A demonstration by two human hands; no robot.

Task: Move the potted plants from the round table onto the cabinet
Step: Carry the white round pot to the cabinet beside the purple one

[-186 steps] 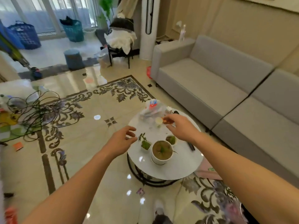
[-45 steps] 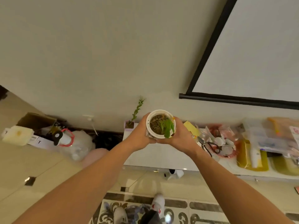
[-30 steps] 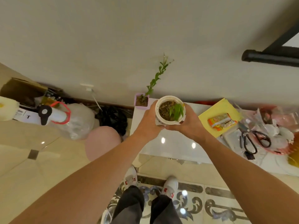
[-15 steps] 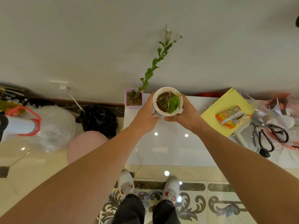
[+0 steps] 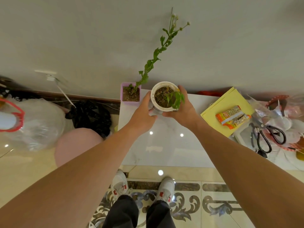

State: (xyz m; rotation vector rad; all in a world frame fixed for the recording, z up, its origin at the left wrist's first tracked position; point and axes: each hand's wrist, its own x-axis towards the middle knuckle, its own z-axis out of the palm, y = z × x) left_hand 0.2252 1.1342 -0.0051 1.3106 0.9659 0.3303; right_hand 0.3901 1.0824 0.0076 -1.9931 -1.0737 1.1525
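two bare hands hold one white round pot (image 5: pixel 162 97) over the back left corner of a glossy white cabinet top (image 5: pixel 166 145), seen from above by a camera on the person's head. the left hand (image 5: pixel 142 116) curls around the pot's left side and the right hand (image 5: pixel 181 111) wraps its right side, fingers closed on the wall with one fingertip up at the rim. the pot holds brown soil and a small leafy green sprout (image 5: pixel 175 99) leaning toward the right hand. whether its base touches the cabinet yet cannot be told from this view.

just to the left, in the very corner against the wall, stands a square pink pot (image 5: pixel 130 94) with a tall thin green stem (image 5: pixel 156 53) slanting up the wall. to the right, well apart, lie a yellow folder (image 5: pixel 220 112), an orange snack packet (image 5: pixel 232 116) on it, and black scissors (image 5: pixel 269 137).

the step in hand looks like setting this plant down on the cabinet. the next move likely calls for lowering it level beside the pink pot without knocking it, then opening both hands.
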